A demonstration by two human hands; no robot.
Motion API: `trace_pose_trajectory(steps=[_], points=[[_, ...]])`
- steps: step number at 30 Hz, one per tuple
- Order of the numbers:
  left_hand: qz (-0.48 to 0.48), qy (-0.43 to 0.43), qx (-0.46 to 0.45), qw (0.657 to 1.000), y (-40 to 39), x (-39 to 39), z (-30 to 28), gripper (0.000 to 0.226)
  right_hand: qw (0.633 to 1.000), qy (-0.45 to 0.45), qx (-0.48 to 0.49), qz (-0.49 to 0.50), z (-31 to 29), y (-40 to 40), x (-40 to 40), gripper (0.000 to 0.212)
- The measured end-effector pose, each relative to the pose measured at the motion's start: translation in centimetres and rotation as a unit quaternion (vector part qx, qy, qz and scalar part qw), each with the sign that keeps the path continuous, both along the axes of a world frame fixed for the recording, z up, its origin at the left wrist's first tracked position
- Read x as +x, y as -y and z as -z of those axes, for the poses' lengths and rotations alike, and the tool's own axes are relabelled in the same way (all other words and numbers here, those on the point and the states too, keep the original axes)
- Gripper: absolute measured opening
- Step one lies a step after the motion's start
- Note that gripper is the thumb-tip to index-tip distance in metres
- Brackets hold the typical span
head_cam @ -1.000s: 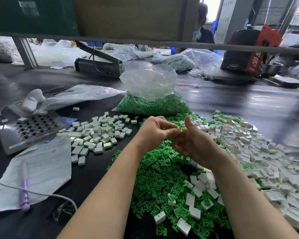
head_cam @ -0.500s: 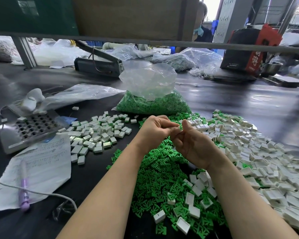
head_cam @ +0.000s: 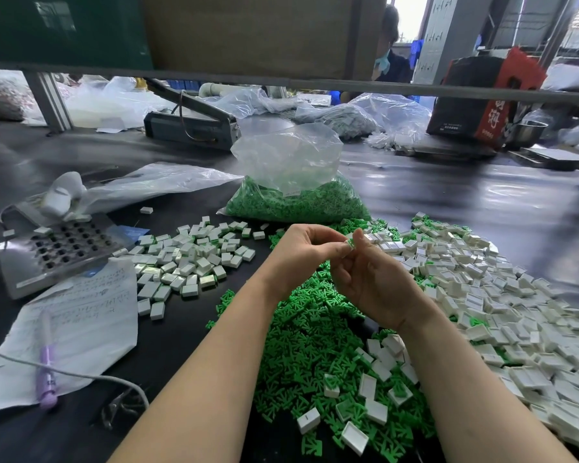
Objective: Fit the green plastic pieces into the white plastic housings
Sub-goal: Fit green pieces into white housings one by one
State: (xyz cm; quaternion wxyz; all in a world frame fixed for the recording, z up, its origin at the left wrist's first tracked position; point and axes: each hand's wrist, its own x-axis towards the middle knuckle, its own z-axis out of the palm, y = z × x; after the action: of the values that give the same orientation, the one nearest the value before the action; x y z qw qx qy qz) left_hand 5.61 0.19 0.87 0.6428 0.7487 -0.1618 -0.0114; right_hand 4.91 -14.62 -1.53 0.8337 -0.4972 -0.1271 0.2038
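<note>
My left hand and my right hand meet above the table's middle, fingertips together. Between them shows a small green piece, pinched by both; a white housing under it is mostly hidden by the fingers. Beneath the hands lies a heap of loose green pieces. A large pile of empty white housings spreads to the right. To the left sits a smaller group of housings with green inside.
A clear bag half full of green pieces stands behind the hands. At the left are a metal jig with holes, a written sheet with a purple pen and a white cable. A person sits beyond the table.
Both hands rose slightly and turned; the green piece now shows at the fingertips, where before it was hidden between them.
</note>
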Motion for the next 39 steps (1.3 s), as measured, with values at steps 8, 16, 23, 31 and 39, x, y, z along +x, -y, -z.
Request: trace_pose_trajectory(steps=[8,16,23,31,39], points=[[-0.004,-0.007,-0.003,1.000,0.8,-0.6,-0.3,0.013,0.997,0.041,-0.058,0.002,0.5,0.2,0.1,0.044],[-0.014,0.009,-0.002,1.000,1.3,-0.6,0.1,0.013,0.997,0.054,-0.045,-0.021,0.7,0.4,0.3,0.035],[-0.022,0.016,-0.045,0.999,1.8,-0.7,0.2,0.008,1.000,0.022,0.001,-0.015,0.7,0.5,0.2,0.029],[-0.030,0.027,-0.048,0.998,2.2,-0.5,0.8,0.009,1.000,0.009,0.016,0.008,0.5,0.4,0.2,0.028],[-0.038,0.042,-0.023,0.998,2.1,-0.4,0.7,0.013,0.999,-0.004,0.027,0.024,0.4,0.2,0.1,0.026]])
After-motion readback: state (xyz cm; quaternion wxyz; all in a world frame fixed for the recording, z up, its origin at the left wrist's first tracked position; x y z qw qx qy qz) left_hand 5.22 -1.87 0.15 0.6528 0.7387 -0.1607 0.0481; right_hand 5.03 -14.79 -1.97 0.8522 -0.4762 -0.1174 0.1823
